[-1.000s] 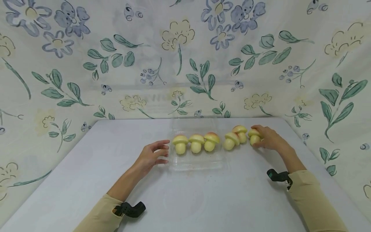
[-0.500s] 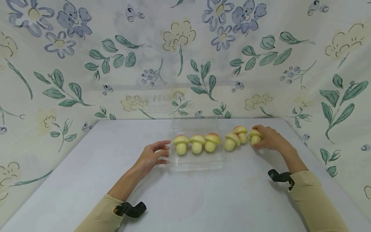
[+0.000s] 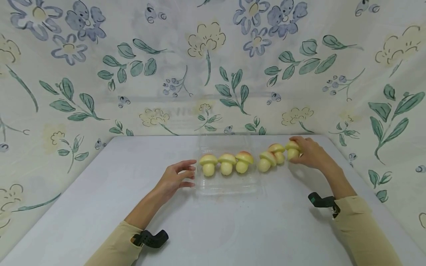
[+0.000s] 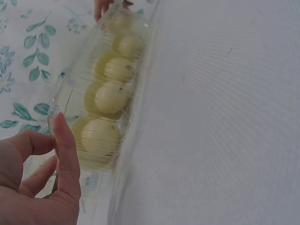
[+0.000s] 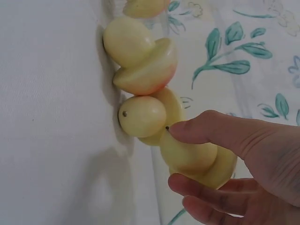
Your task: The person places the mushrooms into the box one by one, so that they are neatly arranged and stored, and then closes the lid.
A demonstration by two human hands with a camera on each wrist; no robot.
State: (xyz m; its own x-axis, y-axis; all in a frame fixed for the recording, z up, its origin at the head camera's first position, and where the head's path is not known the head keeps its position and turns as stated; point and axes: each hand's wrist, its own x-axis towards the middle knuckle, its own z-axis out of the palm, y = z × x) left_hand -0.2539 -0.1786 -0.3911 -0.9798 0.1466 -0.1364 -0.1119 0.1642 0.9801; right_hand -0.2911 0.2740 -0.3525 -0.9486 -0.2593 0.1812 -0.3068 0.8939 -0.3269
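Note:
In the head view, my left hand (image 3: 176,179) is at the left side of a clear plastic box (image 3: 226,188). The left wrist view shows its thumb and fingers pinching the box's rim (image 4: 54,110). Several pale yellow mushroom-shaped pieces with reddish tops stand in a row there, such as the mushroom-shaped piece (image 3: 208,168) nearest that hand. My right hand (image 3: 313,153) grips another mushroom-shaped piece (image 5: 187,152) between thumb and fingers, slightly above the table. Two more, a front mushroom-shaped piece (image 3: 265,164) and a rear mushroom-shaped piece (image 3: 279,157), rest between the box and my right hand.
A white table (image 3: 216,229) carries everything. The box's clear lid (image 3: 224,140) stands up at its back. Behind the table hangs a floral cloth (image 3: 206,74). Each forearm wears a black wrist camera, the left camera (image 3: 154,239) and the right camera (image 3: 321,200).
My right hand has raised the mushroom-shaped piece a little off the table, away from me. The left hand and the box stay in place.

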